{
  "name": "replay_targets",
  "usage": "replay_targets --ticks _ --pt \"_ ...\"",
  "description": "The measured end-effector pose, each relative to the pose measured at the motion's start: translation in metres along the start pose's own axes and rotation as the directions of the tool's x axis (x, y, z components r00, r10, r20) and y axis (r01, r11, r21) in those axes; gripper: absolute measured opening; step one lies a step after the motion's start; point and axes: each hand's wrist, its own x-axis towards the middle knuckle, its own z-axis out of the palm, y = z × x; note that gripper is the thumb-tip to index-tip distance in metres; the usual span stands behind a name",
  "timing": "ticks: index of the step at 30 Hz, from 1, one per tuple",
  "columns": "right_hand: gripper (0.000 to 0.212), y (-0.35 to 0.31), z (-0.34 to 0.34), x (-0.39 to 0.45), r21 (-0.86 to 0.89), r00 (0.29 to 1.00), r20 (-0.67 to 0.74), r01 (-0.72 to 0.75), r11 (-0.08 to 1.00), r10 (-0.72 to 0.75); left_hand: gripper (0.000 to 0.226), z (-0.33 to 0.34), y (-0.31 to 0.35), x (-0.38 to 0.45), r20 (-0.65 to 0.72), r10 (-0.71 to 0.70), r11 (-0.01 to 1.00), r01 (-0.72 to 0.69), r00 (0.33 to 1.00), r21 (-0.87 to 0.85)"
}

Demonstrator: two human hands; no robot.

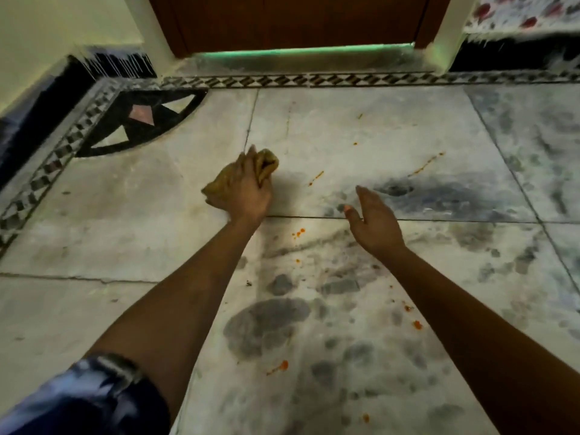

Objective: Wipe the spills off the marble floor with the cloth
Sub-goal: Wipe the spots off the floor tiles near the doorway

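Observation:
My left hand presses a crumpled yellow-brown cloth onto the grey-veined marble floor, fingers closed over it. To its right my right hand hovers with fingers straight and apart, holding nothing. Orange spills dot the floor: a streak just right of the cloth, a longer streak farther right, drops between my wrists, and a blob and specks nearer me.
A brown wooden door stands ahead behind a marble threshold. A black-and-white patterned border runs along the floor's far and left edges, with a dark inlaid corner motif. A patterned fabric hangs at top right.

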Motion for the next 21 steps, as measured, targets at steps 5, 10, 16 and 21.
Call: replay_targets --ticks 5,10,16,21 --pt "0.059 0.025 0.020 0.044 -0.153 0.997 0.058 0.061 0.986 -0.052 0.069 0.052 -0.028 0.011 0.475 0.038 0.962 -0.161 0.879 0.220" --pt "0.062 0.051 0.035 0.065 -0.329 0.994 0.087 0.085 0.940 -0.060 0.065 0.067 -0.038 0.032 0.391 0.102 0.894 -0.257 0.915 0.368" --pt "0.071 0.056 0.046 0.066 -0.393 0.996 -0.004 0.076 0.916 -0.084 0.065 0.093 -0.004 0.076 0.371 0.051 0.907 -0.198 0.927 0.371" --pt "0.074 0.057 0.047 0.067 -0.399 0.997 -0.002 0.073 0.914 -0.081 0.069 0.111 0.026 0.088 0.438 0.148 0.879 -0.321 0.887 0.352"
